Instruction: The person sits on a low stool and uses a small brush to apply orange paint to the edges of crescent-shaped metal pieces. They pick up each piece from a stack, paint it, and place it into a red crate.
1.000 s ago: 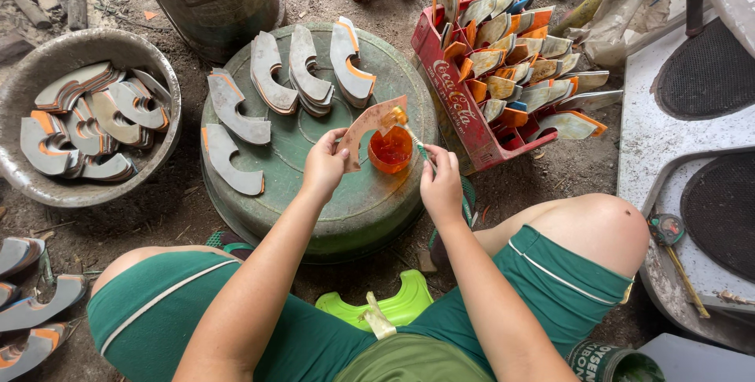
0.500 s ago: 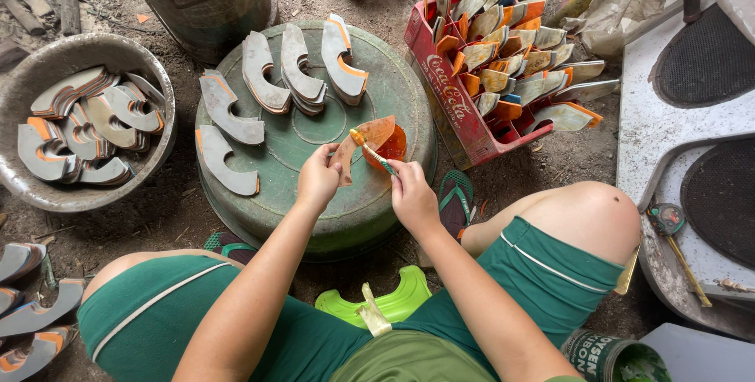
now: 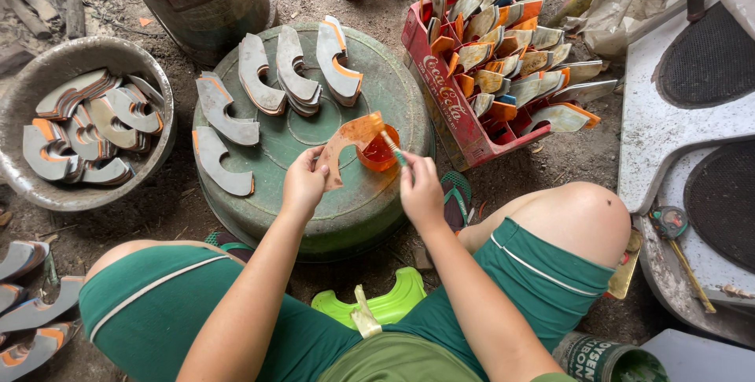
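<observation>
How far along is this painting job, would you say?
Done, it seems: many curved pieces with orange edges stand in the red crate. In hand: the left hand holds one curved piece over the orange cup, while the right hand works a small brush on it. Left, probably: grey pieces on the green drum lid and more in the metal basin, though some already show orange.

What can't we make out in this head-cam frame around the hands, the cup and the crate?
- Orange cup: contents unclear; the curved piece in the left hand and the brush in the right hand cover its rim.
- Brush tip: too small to tell what is on it.
- Red crate: inside hidden by packed pieces.
- Tin: cut off by bottom edge.
</observation>
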